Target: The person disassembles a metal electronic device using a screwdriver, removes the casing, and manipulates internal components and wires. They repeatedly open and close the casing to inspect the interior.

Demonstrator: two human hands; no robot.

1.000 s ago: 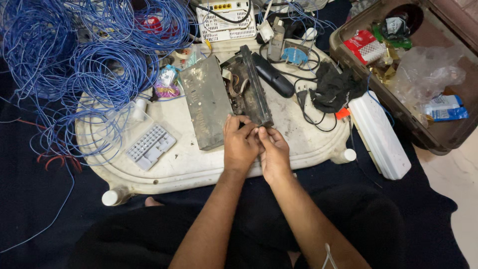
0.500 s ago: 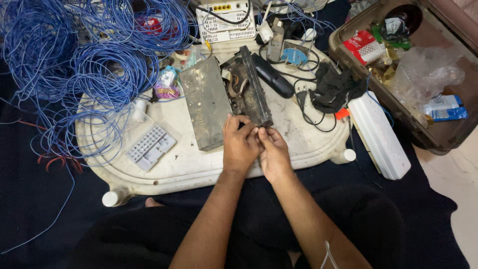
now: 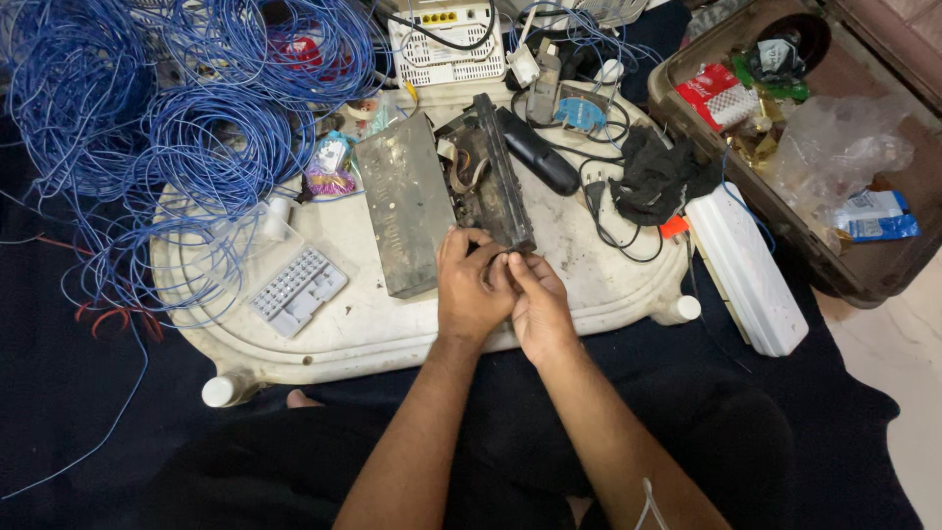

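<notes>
- my left hand (image 3: 473, 294) and my right hand (image 3: 535, 304) sit pressed together near the front edge of the white tray table (image 3: 373, 329), fingertips meeting at the near end of the dark opened device (image 3: 491, 177).
- both hands are curled inward, fingers bent; they seem to pinch something small between them at the device's near end, but my own fingers hide it, so i cannot tell what, if anything, is gripped.
- the dark opened device lies lengthwise across the middle of the tray table, running from my fingertips toward the far edge, its insides showing a mess of parts.
- just to its left lies a grey metal cover plate (image 3: 404, 201), dusty, side by side with the device and touching it or nearly so.
- nearer the left front part of the tray table lies a small grey keypad piece (image 3: 296, 291), well apart from my hands.
- a black remote-like bar (image 3: 538, 152) lies just right of the device, and a black cloth bundle (image 3: 655, 177) sits by the right edge.
- blue wire coils (image 3: 186, 128) spill over the far left corner and beyond it.
- a white router (image 3: 446, 44) stands at the far edge.
- off the right edge lie a white long box (image 3: 746, 270) and an open brown suitcase (image 3: 863, 280).
</notes>
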